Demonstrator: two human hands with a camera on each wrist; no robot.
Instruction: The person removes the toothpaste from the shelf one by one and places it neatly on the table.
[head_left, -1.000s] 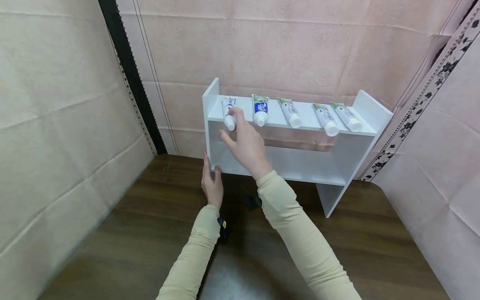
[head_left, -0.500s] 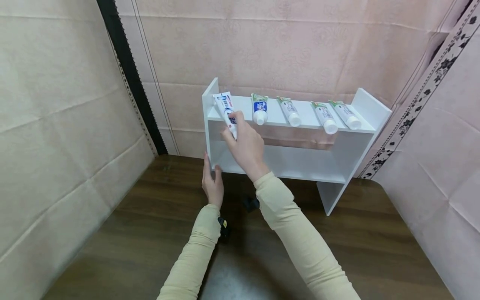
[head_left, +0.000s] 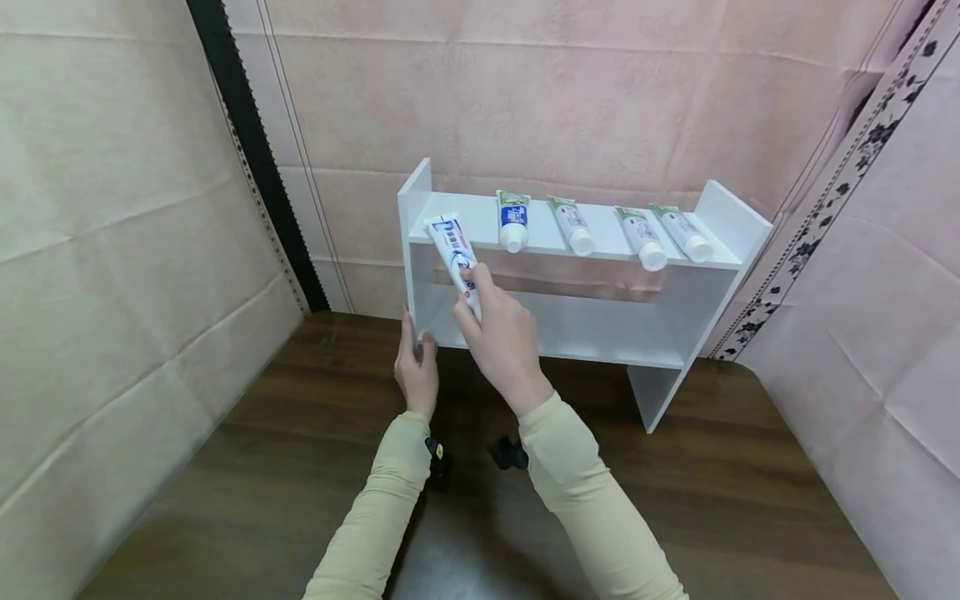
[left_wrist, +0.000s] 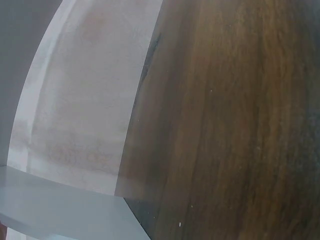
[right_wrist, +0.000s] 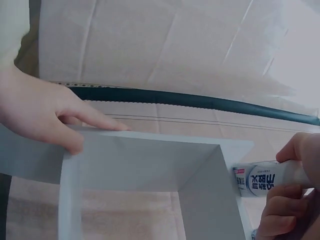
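Note:
My right hand [head_left: 501, 342] pinches a white toothpaste tube [head_left: 453, 248] by its cap end, in front of the white two-tier shelf [head_left: 600, 333]. The tube slants, its flat end up and leftward near the top board's left front edge. In the right wrist view, the tube [right_wrist: 257, 177] shows blue lettering between thumb and fingers. My left hand [head_left: 416, 375] grips the shelf's left side panel low down, fingers along the outside and thumb inside. That left hand [right_wrist: 42, 107] also appears in the right wrist view. The left wrist view shows no hand clearly.
On the top board lie a blue-labelled toothpaste tube [head_left: 513, 221] and several white ones, among them a green-ended tube [head_left: 572, 227] and another tube [head_left: 642, 239] at the right. The shelf stands on a dark wooden table [head_left: 262, 483], with cloth walls [head_left: 150, 250] around.
My right hand has taken the leftmost tube off the top board and drawn it down toward me, over the front edge. My left hand has kept its place on the shelf's side.

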